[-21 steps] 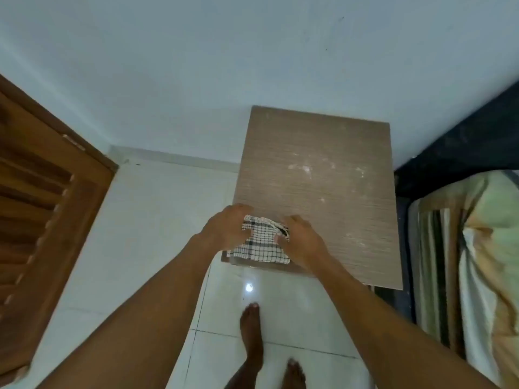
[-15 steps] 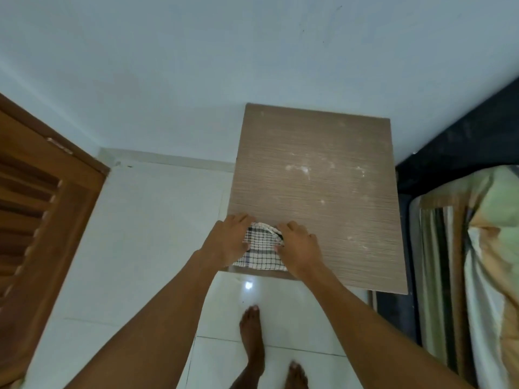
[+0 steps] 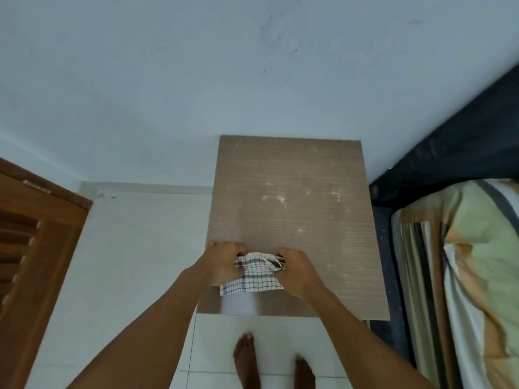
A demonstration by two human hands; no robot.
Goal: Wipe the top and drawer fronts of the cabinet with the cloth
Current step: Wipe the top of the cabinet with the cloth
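- Head cam, looking down: brown wood-grain cabinet top [image 3: 295,178], rectangular, back edge against the pale blue-grey wall [image 3: 196,80].
- White checked cloth [image 3: 254,280] w/ dark grid lines sits on the cabinet top, near-left part, just short of the near edge.
- Cloth's near half lies flat on the wood. Its far edge is bunched up into folds btwn the two hands.
- Left hand [image 3: 222,262]: knuckles up, fingers curled in, gripping the cloth's far-left corner. Hand is over the left edge of the top.
- Right hand [image 3: 299,272]: fingers curled too, pinching the bunched far-right corner. A dark fold of fabric shows just by the fingertips.
- Both forearms bare, coming in from the near side, one either side of the cloth.
- White dusty smudges [image 3: 276,197] around the mid & right of the top, far of the cloth, apart from it. A few smaller specks nearer the right edge.
- Glossy pale patch on the wood just near of the cloth, at the front edge.
- Two bare feet [image 3: 247,357] on white floor tiles [image 3: 126,262], just near of the cabinet.
- Brown slatted wooden door [image 3: 36,248] on the left, well apart from the cabinet.
- Right side: bed w/ green, tan & white striped sheet [image 3: 463,262], close beside the cabinet, w/ a dark fabric panel [image 3: 463,141] far of it along the wall.
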